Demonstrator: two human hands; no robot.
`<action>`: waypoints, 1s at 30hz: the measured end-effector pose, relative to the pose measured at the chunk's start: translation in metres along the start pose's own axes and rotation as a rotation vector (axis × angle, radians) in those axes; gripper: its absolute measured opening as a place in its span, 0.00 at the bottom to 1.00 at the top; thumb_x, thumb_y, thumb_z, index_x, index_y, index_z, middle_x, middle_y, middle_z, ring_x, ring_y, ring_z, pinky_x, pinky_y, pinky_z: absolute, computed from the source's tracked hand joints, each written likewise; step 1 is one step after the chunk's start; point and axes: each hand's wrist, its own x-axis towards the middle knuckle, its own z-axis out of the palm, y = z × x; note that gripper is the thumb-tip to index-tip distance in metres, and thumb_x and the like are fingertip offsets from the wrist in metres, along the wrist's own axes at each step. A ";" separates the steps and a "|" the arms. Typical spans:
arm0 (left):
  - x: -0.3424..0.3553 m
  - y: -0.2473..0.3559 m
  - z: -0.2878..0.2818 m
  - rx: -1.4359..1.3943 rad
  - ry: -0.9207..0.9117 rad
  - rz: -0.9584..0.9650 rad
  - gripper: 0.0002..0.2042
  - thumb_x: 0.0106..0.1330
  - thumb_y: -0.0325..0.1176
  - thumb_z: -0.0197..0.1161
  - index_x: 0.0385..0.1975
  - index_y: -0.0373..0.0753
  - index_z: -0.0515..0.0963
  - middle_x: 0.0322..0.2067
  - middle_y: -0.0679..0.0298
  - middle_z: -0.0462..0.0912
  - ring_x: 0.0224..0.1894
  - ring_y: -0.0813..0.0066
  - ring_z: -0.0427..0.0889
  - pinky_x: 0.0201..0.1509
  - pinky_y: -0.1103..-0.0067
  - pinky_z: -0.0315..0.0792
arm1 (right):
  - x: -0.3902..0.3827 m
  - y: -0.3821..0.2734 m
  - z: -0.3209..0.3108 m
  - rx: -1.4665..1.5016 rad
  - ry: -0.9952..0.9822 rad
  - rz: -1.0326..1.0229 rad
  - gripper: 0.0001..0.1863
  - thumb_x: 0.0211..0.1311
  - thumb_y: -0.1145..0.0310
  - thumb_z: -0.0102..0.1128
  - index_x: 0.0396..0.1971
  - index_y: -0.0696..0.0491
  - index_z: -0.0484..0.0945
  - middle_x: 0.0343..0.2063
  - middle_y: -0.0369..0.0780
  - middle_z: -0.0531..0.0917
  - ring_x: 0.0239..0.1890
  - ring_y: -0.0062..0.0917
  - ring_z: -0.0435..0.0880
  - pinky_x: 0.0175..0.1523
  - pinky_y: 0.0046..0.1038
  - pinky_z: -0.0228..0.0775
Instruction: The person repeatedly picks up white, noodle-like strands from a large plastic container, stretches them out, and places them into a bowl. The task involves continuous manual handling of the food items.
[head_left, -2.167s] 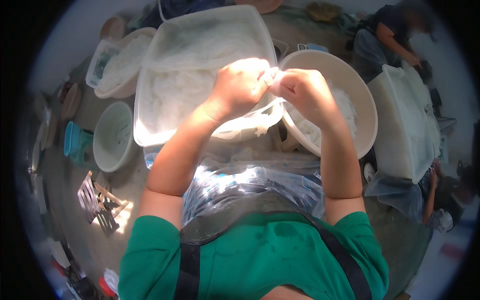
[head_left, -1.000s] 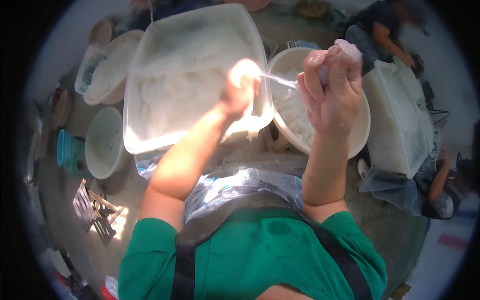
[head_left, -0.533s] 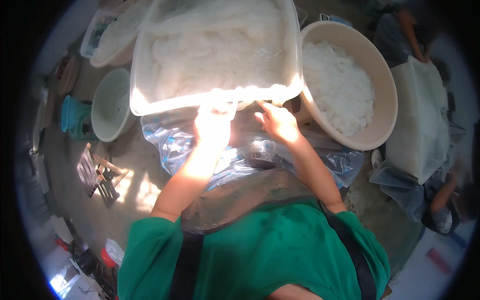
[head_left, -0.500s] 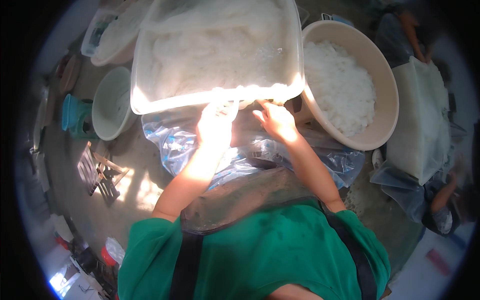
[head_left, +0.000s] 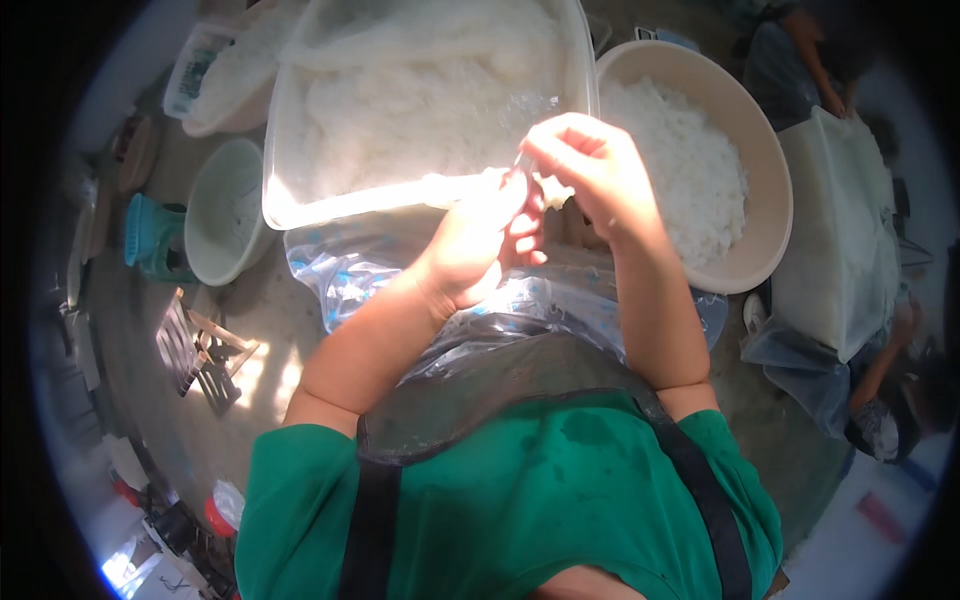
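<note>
White strand (head_left: pixel 528 168) is pinched between raised left hand (head_left: pixel 480 240) and right hand (head_left: pixel 590 175).

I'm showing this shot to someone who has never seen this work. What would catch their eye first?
Probably the two bare hands meeting at the centre, the left hand and right hand pinching something small and pale between them. Just behind them sits a large clear tub of white strands, sunlit along its near rim, with a round beige basin heaped with white pieces to its right.
</note>
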 end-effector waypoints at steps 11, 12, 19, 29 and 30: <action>0.031 0.123 0.089 1.387 -0.147 0.546 0.12 0.67 0.40 0.52 0.33 0.37 0.74 0.27 0.64 0.76 0.30 0.77 0.72 0.37 0.81 0.67 | 0.026 -0.057 -0.037 -0.144 -0.442 -0.394 0.08 0.53 0.68 0.59 0.26 0.57 0.79 0.44 0.38 0.78 0.46 0.30 0.77 0.48 0.31 0.69; 0.040 0.120 0.066 1.324 -0.058 0.568 0.11 0.66 0.40 0.54 0.32 0.37 0.74 0.28 0.62 0.77 0.31 0.75 0.74 0.37 0.79 0.69 | 0.024 -0.054 -0.027 -0.075 -0.399 -0.402 0.09 0.55 0.67 0.57 0.22 0.57 0.78 0.43 0.39 0.79 0.49 0.31 0.75 0.50 0.33 0.67; 0.048 0.035 0.023 1.419 0.242 0.781 0.11 0.64 0.35 0.56 0.41 0.36 0.71 0.27 0.62 0.77 0.27 0.78 0.75 0.30 0.82 0.69 | 0.011 -0.059 -0.010 -0.678 0.392 -0.756 0.10 0.55 0.70 0.57 0.17 0.57 0.79 0.26 0.39 0.84 0.40 0.30 0.82 0.55 0.34 0.64; 0.050 0.037 0.041 0.278 -0.286 0.071 0.14 0.69 0.43 0.45 0.28 0.40 0.67 0.20 0.70 0.60 0.21 0.81 0.58 0.25 0.84 0.55 | 0.017 -0.041 -0.025 0.527 0.013 -0.391 0.16 0.65 0.64 0.49 0.37 0.63 0.79 0.48 0.51 0.76 0.53 0.36 0.74 0.59 0.37 0.63; 0.046 0.041 0.046 0.156 -0.171 -0.016 0.14 0.69 0.42 0.45 0.24 0.41 0.66 0.19 0.71 0.59 0.20 0.83 0.55 0.23 0.85 0.51 | 0.014 -0.040 -0.030 0.609 -0.054 -0.338 0.17 0.65 0.64 0.49 0.38 0.64 0.78 0.46 0.52 0.76 0.51 0.36 0.75 0.58 0.36 0.64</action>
